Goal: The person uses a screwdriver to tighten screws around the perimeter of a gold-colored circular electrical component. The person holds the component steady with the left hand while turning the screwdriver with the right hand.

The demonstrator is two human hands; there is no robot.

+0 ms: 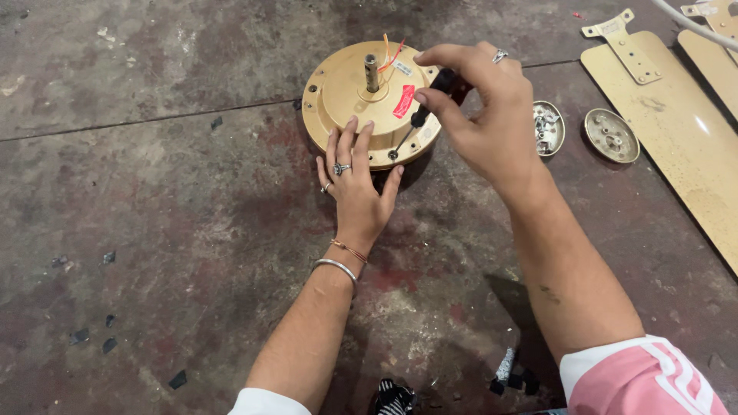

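Left hand [355, 184], fingers spread, steadies fan motor [369, 104]; right hand [480, 107] fingers pinch screwdriver [421, 115] at rim screw. Next: steady turning.

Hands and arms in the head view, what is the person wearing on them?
The left hand wears two silver rings, with a thin orange thread band and a plain silver metal bangle at the wrist, and a white sleeve edge above. The right hand wears one silver ring; its sleeve is pink with white stripes.
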